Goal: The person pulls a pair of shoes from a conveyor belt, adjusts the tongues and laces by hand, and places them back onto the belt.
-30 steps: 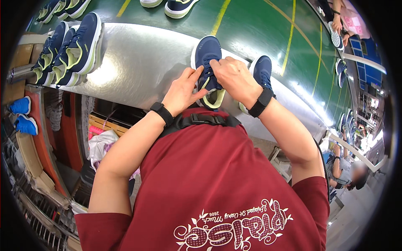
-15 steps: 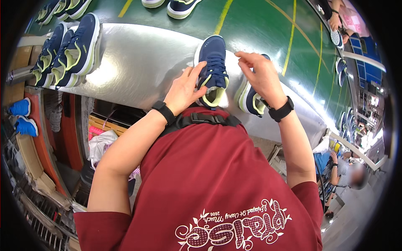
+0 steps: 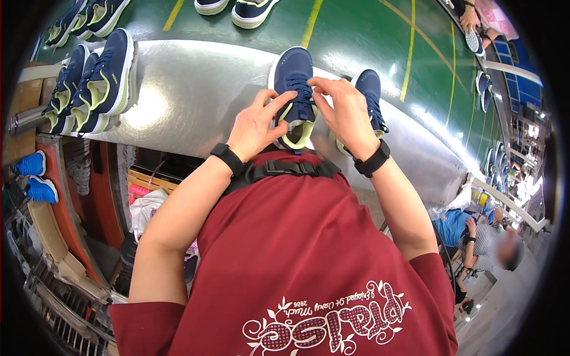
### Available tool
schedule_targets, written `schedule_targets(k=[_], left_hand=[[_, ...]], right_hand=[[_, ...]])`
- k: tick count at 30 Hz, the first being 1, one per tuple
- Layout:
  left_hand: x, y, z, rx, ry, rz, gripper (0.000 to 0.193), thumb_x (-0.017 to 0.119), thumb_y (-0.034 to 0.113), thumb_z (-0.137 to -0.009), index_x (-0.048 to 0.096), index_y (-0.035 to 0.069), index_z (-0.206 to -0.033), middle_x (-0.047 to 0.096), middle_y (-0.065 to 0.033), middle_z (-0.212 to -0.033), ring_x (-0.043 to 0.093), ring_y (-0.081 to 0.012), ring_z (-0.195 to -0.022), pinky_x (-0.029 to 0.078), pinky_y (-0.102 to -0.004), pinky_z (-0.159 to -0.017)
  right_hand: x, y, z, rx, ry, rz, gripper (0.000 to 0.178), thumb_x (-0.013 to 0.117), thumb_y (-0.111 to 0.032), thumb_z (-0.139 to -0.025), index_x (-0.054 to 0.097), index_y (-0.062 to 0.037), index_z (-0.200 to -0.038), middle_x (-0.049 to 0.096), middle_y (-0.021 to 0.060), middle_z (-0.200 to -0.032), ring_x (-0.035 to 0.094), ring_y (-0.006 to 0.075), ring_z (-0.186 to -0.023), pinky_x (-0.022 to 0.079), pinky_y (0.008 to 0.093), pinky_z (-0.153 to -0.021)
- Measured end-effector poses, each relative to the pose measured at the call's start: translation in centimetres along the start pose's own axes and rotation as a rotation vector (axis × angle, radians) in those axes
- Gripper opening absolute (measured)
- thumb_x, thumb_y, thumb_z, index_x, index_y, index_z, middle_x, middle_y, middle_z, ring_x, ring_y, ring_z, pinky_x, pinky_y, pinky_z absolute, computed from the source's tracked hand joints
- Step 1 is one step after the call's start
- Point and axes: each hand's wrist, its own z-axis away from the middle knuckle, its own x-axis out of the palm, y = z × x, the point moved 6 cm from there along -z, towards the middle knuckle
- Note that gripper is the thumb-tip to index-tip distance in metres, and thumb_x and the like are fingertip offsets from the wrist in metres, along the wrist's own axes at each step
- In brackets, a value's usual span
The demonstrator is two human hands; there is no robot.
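Observation:
A navy sneaker (image 3: 294,64) with lime lining and a white sole sits before me on the metal ledge, toe pointing away. Its navy shoelace (image 3: 300,86) is threaded across the tongue. My left hand (image 3: 254,126) rests along the sneaker's left side, index fingertip at the laces and thumb by the collar, the two apart. At the right edge of the laces, my right hand (image 3: 344,113) is closed in a pinch on the shoelace; its fingertips partly cover it. Just to the right stands a matching sneaker (image 3: 369,89), partly hidden behind that hand.
Several navy sneakers (image 3: 113,74) are grouped on the left of the metal ledge (image 3: 190,89). Beyond runs a green conveyor belt (image 3: 356,35) with yellow lines, carrying more shoes. Blue shoes (image 3: 41,190) lie at lower left. A co-worker's hand (image 3: 469,21) holds a shoe at far right.
My right hand has moved left from above the second sneaker to the laces of the middle one, uncovering the second sneaker's toe. The left hand stays beside the middle sneaker.

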Motion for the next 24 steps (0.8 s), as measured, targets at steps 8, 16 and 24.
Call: schedule_targets(k=[8, 16, 24], left_hand=[[0.2, -0.7, -0.1, -0.166, 0.039, 0.236, 0.079, 0.067, 0.006, -0.071, 0.034, 0.017, -0.142, 0.049, -0.0115, -0.114, 0.055, -0.0176, -0.069, 0.053, -0.0315, -0.069], [0.4, -0.8, -0.5, -0.131, -0.047, 0.137, 0.085, 0.070, 0.016, -0.069, 0.028, 0.009, -0.143, 0.048, -0.0160, -0.112, 0.058, -0.0314, -0.078, 0.049, -0.0385, -0.074], [0.5, -0.7, -0.6, -0.125, -0.049, 0.097, 0.084, 0.070, 0.013, -0.068, 0.029, 0.008, -0.142, 0.047, -0.0160, -0.112, 0.057, -0.0328, -0.080, 0.048, -0.0398, -0.074]], right_hand=[[1.5, 4.2, 0.2, 0.304, -0.068, -0.140, 0.023, 0.060, -0.011, -0.080, 0.068, -0.0034, -0.099, 0.068, 0.0141, -0.077, 0.066, 0.0306, -0.073, 0.052, 0.0364, -0.070], [2.2, 4.0, -0.7, 0.332, -0.087, -0.194, 0.022, 0.062, -0.008, -0.076, 0.068, -0.0023, -0.097, 0.069, 0.0127, -0.076, 0.068, 0.0276, -0.073, 0.052, 0.0347, -0.068], [2.5, 2.3, 0.0, 0.135, 0.110, 0.067, 0.028, 0.060, -0.004, -0.076, 0.061, -0.0028, -0.104, 0.065, 0.0143, -0.081, 0.062, 0.0319, -0.078, 0.049, 0.0432, -0.072]])
